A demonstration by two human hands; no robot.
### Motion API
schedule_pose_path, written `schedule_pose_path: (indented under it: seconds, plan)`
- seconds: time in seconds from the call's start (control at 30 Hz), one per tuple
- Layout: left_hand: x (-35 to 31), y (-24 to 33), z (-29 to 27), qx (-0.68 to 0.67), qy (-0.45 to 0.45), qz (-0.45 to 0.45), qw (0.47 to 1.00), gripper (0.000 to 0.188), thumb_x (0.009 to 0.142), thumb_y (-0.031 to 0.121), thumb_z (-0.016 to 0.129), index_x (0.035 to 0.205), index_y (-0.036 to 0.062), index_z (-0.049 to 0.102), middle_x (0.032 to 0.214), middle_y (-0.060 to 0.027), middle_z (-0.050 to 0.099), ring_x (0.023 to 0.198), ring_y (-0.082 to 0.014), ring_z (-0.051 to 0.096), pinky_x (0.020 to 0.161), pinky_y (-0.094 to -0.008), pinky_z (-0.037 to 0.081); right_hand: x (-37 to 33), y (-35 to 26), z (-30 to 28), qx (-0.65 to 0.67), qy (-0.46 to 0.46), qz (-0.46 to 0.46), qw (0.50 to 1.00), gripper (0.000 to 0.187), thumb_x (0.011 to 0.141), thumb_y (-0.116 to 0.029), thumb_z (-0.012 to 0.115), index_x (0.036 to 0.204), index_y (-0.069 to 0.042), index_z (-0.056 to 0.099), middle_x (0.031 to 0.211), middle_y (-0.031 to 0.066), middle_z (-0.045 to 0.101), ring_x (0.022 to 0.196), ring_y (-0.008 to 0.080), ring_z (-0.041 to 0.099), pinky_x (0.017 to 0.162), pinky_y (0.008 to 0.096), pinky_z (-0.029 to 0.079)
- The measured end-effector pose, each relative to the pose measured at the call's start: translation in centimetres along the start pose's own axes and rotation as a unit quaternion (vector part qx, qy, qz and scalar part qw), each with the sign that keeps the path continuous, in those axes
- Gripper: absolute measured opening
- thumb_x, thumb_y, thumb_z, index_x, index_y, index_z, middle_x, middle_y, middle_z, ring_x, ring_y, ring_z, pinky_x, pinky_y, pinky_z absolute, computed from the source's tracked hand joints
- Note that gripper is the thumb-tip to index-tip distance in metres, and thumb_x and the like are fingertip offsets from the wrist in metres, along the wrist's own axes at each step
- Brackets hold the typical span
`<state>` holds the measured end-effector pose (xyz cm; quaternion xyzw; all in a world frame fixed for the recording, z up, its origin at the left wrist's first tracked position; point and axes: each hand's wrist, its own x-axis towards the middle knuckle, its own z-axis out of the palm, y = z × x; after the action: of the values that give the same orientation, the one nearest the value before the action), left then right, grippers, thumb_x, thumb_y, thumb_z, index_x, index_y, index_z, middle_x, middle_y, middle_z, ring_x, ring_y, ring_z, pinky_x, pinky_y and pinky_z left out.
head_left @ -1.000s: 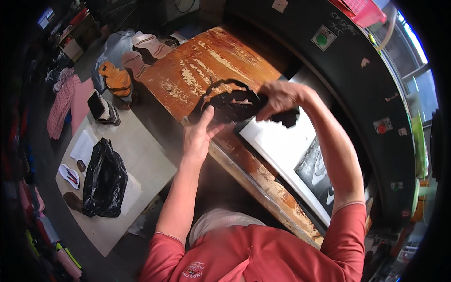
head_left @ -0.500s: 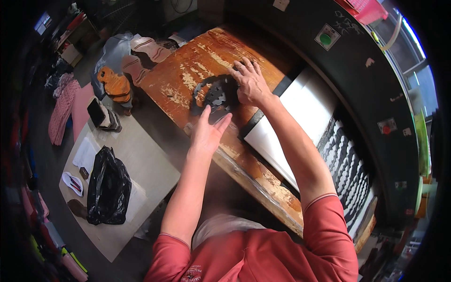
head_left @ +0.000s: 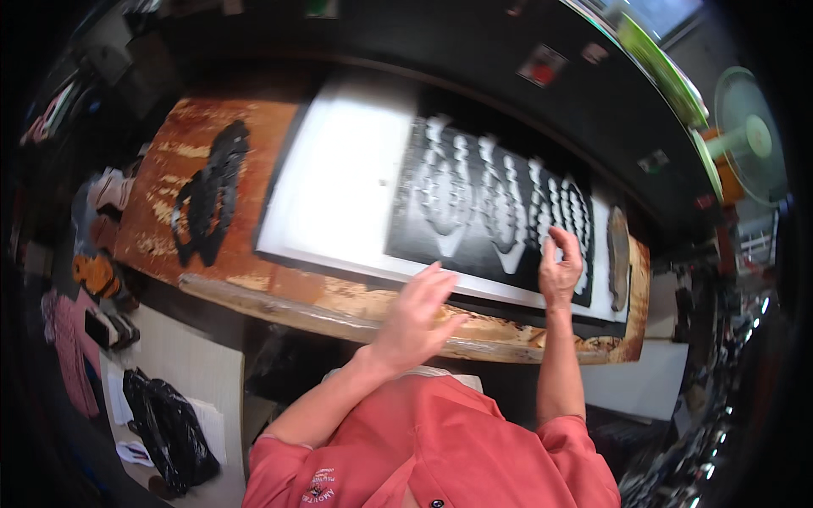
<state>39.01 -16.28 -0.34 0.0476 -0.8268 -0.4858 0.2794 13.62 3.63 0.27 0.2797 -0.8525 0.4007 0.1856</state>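
A black sheet [head_left: 406, 233] with wavy-edged looped shapes cut through it lies on a white board [head_left: 326, 178]; white shows through the cuts. Over the right part of this sheet is my right hand [head_left: 561, 269], its fingers bent and thumb a little apart, with nothing visible in them. Whether its fingertips touch the sheet I cannot tell. At the board's front edge, my left hand [head_left: 415, 313] is open and slightly blurred, thumb spread from the fingers. Dark cut-out pieces [head_left: 216, 190] with wavy edges lie stacked on the left end of the worn wooden table [head_left: 165, 182].
A long dark strip-like piece [head_left: 616, 254] lies at the board's right end. A dark panel [head_left: 373, 34] rises behind the table. Lower left, a pale side table [head_left: 182, 339] carries a black plastic bag [head_left: 168, 432]. A green fan [head_left: 749, 135] stands at the far right.
My view has swung to the right. Both hands have left the dark cut-out pieces at the table's left end; the right is now over the cut sheet, the left by the board's front edge.
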Motion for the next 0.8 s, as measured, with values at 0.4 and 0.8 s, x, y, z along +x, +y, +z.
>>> schedule_pose_path:
  seconds: [0.4,0.8]
  plan:
    - [8.6,-1.4,16.0,0.206,-0.167,0.217,0.939,0.050,0.086,0.033,0.082,0.125,0.0073,0.066,0.135,-0.0119,0.061,0.137,-0.0437,0.050,0.112,-0.0538,0.044,1.1,25.6,-18.7,-0.207,-0.101,0.224,0.947,0.100,0.083,-0.055,0.081,0.156,0.002,0.044,0.144,0.0313,0.056,0.137,0.0460,0.050,0.116,0.0496,0.041]
    - [10.0,1.2,11.1,0.402,-0.233,0.196,0.864,0.065,0.075,0.048,0.086,0.115,0.0033,0.063,0.116,-0.0127,0.060,0.119,-0.0351,0.054,0.106,-0.0480,0.041,4.5,26.4,-17.3,-0.241,-0.116,0.223,0.937,0.105,0.082,-0.057,0.079,0.162,-0.002,0.038,0.154,0.0258,0.048,0.143,0.0424,0.046,0.119,0.0493,0.039]
